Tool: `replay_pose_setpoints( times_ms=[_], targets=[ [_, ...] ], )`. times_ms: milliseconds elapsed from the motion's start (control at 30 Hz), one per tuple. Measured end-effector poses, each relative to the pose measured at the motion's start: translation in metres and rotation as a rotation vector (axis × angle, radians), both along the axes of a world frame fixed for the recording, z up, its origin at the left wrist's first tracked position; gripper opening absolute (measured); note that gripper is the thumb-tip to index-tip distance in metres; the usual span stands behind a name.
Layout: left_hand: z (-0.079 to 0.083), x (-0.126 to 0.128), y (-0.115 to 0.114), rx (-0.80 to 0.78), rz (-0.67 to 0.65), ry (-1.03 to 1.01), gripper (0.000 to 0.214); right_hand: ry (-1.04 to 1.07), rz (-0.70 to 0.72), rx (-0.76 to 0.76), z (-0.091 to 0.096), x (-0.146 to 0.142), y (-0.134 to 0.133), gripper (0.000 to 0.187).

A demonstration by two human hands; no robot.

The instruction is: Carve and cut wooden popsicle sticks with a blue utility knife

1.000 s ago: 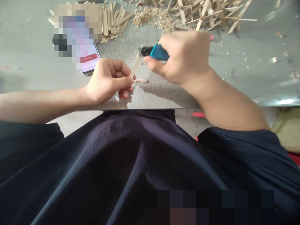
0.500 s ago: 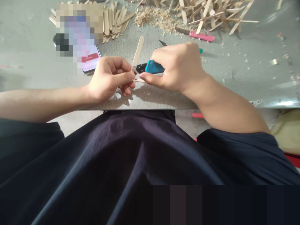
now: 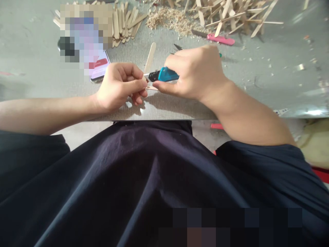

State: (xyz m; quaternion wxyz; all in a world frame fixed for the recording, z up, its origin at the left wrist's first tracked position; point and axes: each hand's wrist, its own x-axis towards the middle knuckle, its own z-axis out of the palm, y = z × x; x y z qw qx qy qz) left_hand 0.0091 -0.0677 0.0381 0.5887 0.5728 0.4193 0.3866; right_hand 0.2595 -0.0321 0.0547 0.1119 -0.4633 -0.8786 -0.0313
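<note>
My left hand (image 3: 124, 84) pinches a pale wooden craft stick (image 3: 150, 56) near the table's front edge; its rounded end points away from me. Wrapped around a blue utility knife (image 3: 167, 74) is my right hand (image 3: 197, 70), thumb along the near side. The knife's short blade (image 3: 146, 77) meets the stick just beside my left fingertips. A second thin strip of wood (image 3: 152, 88) shows below the blade, between the two hands; how it joins the first stick I cannot tell. My right hand partly covers a pair of dark-pointed scissors or snips (image 3: 178, 47) lying behind it.
A phone (image 3: 100, 70), partly blurred out, lies left of my hands. Behind are a row of craft sticks (image 3: 120, 22), wood shavings (image 3: 169, 20) and a heap of crossed sticks (image 3: 231, 15). A pink-handled tool (image 3: 221, 39) rests before the heap. Scraps dot the table (image 3: 257, 82).
The craft stick's upper end has dropped slightly and shifted a little left, with the knife moving slightly left too. Both hands keep their grip.
</note>
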Motion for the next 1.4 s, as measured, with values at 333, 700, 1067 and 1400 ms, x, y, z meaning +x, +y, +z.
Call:
replay_pose_setpoints(
  times_ms=[333, 700, 1067, 1400],
  targets=[
    [-0.001, -0.001, 0.0, -0.023, 0.009, 0.007, 0.023, 0.076, -0.116, 0.057, 0.002, 0.003, 0.007, 0.072],
    [-0.005, 0.0, 0.0, 0.044, -0.001, -0.096, 0.025, 0.178, 0.04, -0.133, 0.006, -0.002, -0.009, 0.065],
    [-0.004, -0.001, -0.003, 0.051, 0.008, -0.054, 0.034, 0.132, 0.008, -0.147, 0.006, 0.0, -0.008, 0.059],
    [-0.006, -0.002, 0.0, 0.066, -0.04, -0.104, 0.043, 0.12, 0.019, -0.134, 0.005, 0.001, -0.008, 0.055]
  ],
)
